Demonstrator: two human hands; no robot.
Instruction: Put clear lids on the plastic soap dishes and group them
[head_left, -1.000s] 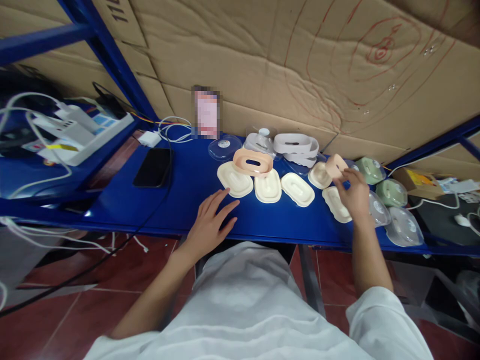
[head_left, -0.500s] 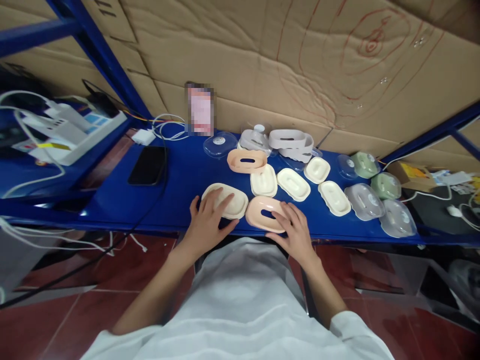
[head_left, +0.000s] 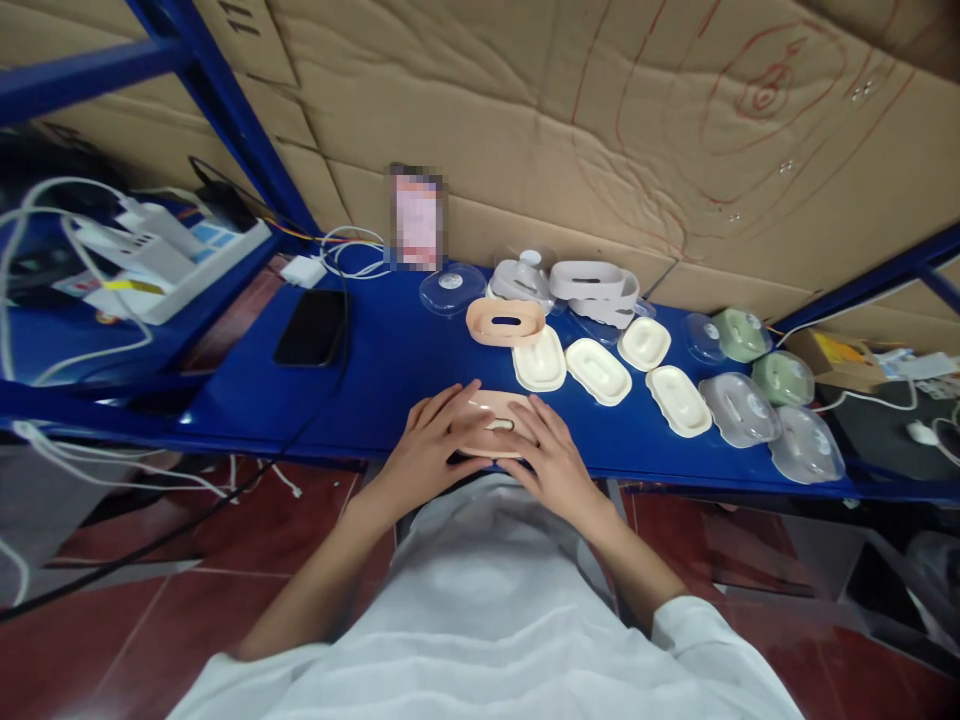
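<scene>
Fingers (head_left: 442, 420) of left hand (head_left: 427, 450) and right hand (head_left: 555, 465): spread flat, uncurled, pressing on pink oval shell (head_left: 491, 412), lower centre of frame, at bench (head_left: 375, 370) front edge. Step judged: seating shell downward. Next move calls for even pressure at both ends.

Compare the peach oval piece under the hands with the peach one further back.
The near peach piece lies at the front of the blue shelf; the back peach piece sits behind a cream lid. The left hand and right hand cover most of the near peach piece; the back peach piece is untouched and fully visible. Both are peach ovals with a top slot.
</scene>
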